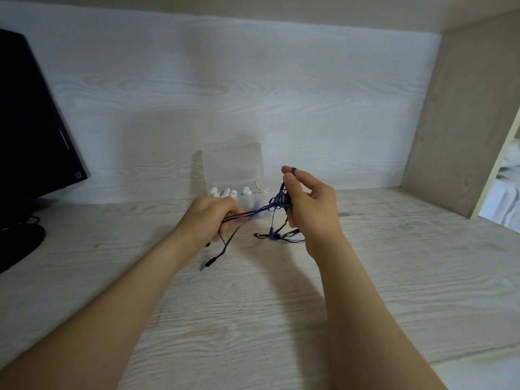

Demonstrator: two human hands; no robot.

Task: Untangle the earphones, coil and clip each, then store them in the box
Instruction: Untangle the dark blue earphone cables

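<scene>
Desk: pale wood grain, bare stretch in front of & to right of both hands; wall behind.
Side panel: closes desk on right, well apart from hands.
Monitor: dark, far left, well apart; limits room that side.
Box: clear plastic, lid up, at back of desk vs wall, just behind the gap betw. hands; white bits inside, can't tell what.
Right hand: raised; thumb & forefinger pinch a cord loop, knot bunched at the fingers.
Left hand: lower, blurred; fingers curled round several strands.
Earphones: dark blue/black cord held above desk, strands taut hand to hand; long axis left-right, dipping a bit toward left.
Tangle: at right hand, so right is nearer the knot; slack loops sag to desk below it.
Jack plug: dangles under left hand, near desk; touching or not, can't tell.
Next move (guess): pull apart along the left-right line; free room both ways.
</scene>
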